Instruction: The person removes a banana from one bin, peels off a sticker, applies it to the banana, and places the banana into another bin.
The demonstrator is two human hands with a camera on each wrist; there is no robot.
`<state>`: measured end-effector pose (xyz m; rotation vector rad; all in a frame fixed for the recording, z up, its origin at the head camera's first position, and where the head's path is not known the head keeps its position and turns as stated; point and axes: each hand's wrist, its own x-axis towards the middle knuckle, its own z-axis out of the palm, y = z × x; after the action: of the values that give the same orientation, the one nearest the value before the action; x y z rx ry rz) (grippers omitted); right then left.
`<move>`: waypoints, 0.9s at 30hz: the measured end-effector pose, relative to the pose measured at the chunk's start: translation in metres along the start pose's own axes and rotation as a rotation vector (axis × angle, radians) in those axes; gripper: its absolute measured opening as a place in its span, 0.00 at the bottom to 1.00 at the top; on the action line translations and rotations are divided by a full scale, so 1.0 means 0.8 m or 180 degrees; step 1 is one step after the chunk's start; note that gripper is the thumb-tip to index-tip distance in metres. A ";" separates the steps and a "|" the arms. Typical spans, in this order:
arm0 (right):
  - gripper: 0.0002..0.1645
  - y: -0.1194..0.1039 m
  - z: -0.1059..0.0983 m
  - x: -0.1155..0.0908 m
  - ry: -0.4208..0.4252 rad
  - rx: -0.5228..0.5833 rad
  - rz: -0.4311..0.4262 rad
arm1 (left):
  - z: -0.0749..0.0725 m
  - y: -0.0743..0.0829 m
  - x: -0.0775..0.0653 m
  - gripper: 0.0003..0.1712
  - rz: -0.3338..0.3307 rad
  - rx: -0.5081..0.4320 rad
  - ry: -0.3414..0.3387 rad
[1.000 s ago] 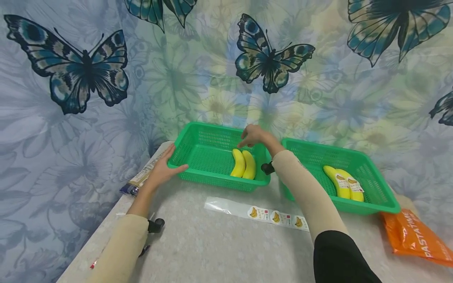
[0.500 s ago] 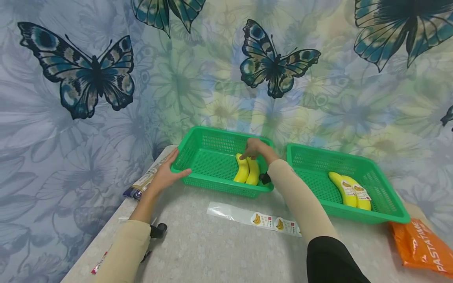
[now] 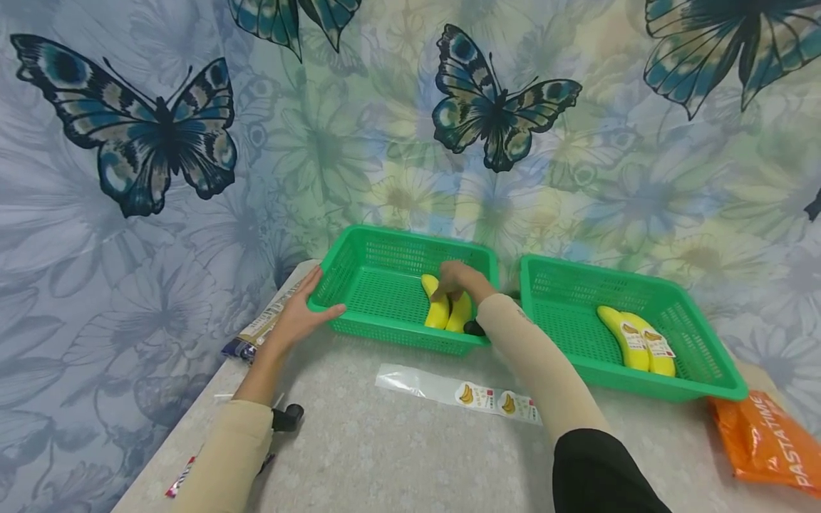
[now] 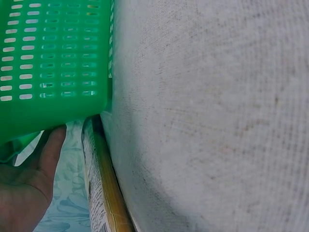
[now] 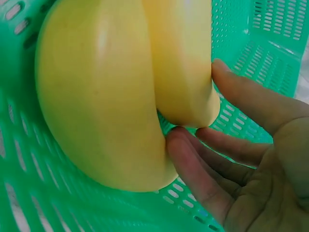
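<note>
Two yellow bananas (image 3: 436,313) lie side by side at the right end of the left green basket (image 3: 378,329). My right hand (image 3: 458,276) reaches down over their far ends. In the right wrist view, thumb and fingers (image 5: 246,96) pinch the end of one banana (image 5: 181,58), with fingertips at the gap beside the other banana (image 5: 101,96). At the basket's left near corner rests my left hand (image 3: 298,313), fingers extended along the side and thumb spread toward the front rim. The left wrist view shows that hand (image 4: 29,188) against the basket wall (image 4: 53,106).
To the right stands a second green basket (image 3: 661,388) with two labelled bananas (image 3: 641,345). A strip of banana stickers (image 3: 462,392) lies in front. An orange packet (image 3: 770,442) is at far right, and a long packet (image 3: 259,331) lies left of the first basket.
My right hand has lowered from the basket's far right side onto the bananas and now grips one end. The left hand has stayed at its corner.
</note>
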<state>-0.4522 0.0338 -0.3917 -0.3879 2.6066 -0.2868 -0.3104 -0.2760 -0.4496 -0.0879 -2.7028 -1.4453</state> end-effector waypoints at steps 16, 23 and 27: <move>0.27 0.000 0.009 0.012 -0.0178 0.0346 0.0110 | -0.003 0.000 0.000 0.58 -0.0021 -0.0051 -0.0026; 0.30 0.009 0.010 0.017 -0.0213 0.0438 0.0015 | -0.002 -0.001 0.000 0.59 0.0035 -0.0019 -0.0032; 0.31 0.013 0.009 0.018 -0.0172 0.0573 -0.0048 | -0.001 -0.002 0.000 0.59 0.0064 0.0005 -0.0017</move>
<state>-0.4630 0.0378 -0.4073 -0.3474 2.5011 -0.5049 -0.3109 -0.2774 -0.4502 -0.1185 -2.6992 -1.4397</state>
